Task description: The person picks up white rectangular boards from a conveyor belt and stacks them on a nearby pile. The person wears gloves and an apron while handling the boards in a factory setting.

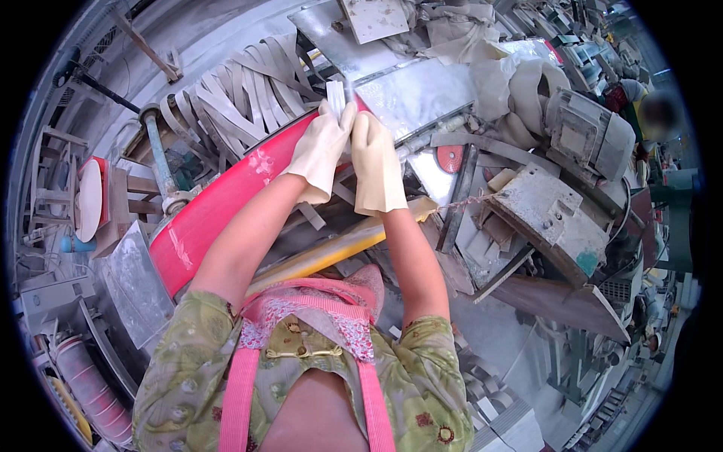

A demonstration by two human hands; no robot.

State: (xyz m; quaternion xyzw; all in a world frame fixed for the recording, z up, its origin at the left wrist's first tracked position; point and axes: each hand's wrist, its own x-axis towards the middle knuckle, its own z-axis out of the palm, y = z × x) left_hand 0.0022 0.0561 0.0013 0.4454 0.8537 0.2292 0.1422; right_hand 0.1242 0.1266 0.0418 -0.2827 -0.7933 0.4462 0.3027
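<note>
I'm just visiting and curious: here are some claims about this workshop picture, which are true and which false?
1. Both hands wear pale rubber gloves. True: the left hand and the right hand are both gloved.
2. The hands hold a dark round ball. False: together they hold a thin white strip.
3. A long red band runs slantwise under the hands. True.
4. The grey motor sits to the person's left. False: it is on the right side.
5. A pile of curved pale strips lies beyond the red band. True.
6. The person wears a blue apron. False: the apron straps are pink.
</note>
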